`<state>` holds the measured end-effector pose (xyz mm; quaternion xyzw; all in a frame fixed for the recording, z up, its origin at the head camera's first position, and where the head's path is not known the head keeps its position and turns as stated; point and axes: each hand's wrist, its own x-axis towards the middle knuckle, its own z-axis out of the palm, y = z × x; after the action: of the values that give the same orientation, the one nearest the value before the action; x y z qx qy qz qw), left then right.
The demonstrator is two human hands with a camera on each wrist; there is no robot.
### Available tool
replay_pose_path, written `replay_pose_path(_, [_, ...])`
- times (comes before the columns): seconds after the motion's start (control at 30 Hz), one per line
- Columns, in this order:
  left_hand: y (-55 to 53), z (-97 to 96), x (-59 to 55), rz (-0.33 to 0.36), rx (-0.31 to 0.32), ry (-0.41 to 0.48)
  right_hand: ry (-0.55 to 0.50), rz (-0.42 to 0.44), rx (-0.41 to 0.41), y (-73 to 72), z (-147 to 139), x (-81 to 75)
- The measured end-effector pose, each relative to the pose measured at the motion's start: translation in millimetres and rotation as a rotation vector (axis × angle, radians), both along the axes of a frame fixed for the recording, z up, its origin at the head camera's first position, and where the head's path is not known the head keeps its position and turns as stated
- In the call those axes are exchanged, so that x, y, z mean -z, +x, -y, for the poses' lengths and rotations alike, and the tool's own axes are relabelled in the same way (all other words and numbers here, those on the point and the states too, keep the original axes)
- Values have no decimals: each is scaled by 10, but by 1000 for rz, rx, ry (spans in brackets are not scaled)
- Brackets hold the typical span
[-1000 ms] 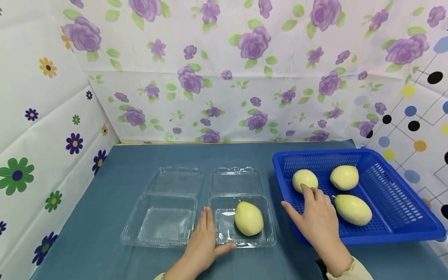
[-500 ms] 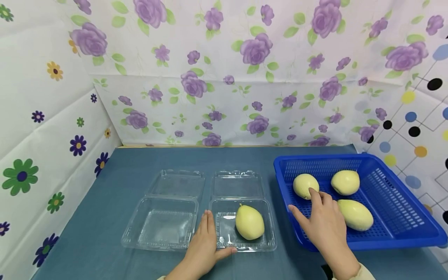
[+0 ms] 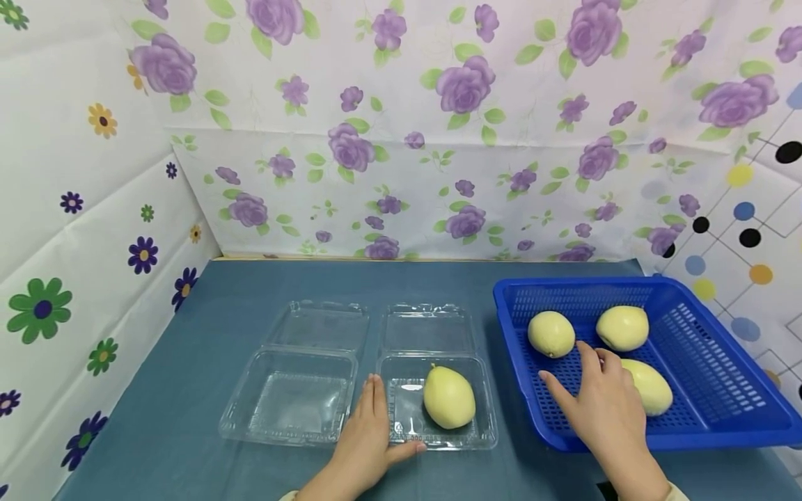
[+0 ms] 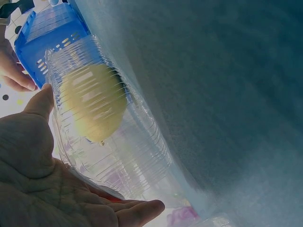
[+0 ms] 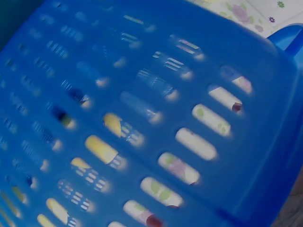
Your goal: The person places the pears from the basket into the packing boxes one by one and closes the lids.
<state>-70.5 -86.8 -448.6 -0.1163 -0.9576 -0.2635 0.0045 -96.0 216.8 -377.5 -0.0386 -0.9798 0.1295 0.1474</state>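
My left hand (image 3: pixel 365 437) lies with straight fingers along the left side of a clear hinged plastic container (image 3: pixel 401 417), its thumb at the front rim. In that container sits a pale yellow pear (image 3: pixel 449 398) with a short stem. The left wrist view shows the same pear (image 4: pixel 93 101) through the ribbed plastic, beside my left hand (image 4: pixel 52 175). Over the blue basket (image 3: pixel 739 435), my right hand (image 3: pixel 609 410) has its thumb spread and holds nothing visible. It partly hides one pear (image 3: pixel 651 390); two others (image 3: pixel 551 334) lie farther back.
A second clear container (image 3: pixel 288 403), lid folded back, stands to the left with nothing visible inside. In the right wrist view, the basket's slotted wall (image 5: pixel 189 189) fills the frame. A flowered sheet (image 3: pixel 413 188) rises behind the blue-grey table surface (image 3: pixel 156 390).
My right hand has moved right, away from the back left pear and toward the front right pear, now covering more of it. The left hand keeps its place at the container.
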Motion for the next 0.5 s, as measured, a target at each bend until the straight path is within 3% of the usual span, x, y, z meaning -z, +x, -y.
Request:
replay_pose_path(0.2, [-15, -2, 17, -14, -5, -1, 2, 14, 6, -28, -79, 12])
replay_pose_path(0.5, [-22, 9, 7, -6, -1, -7, 12, 110, 47, -80, -203, 32])
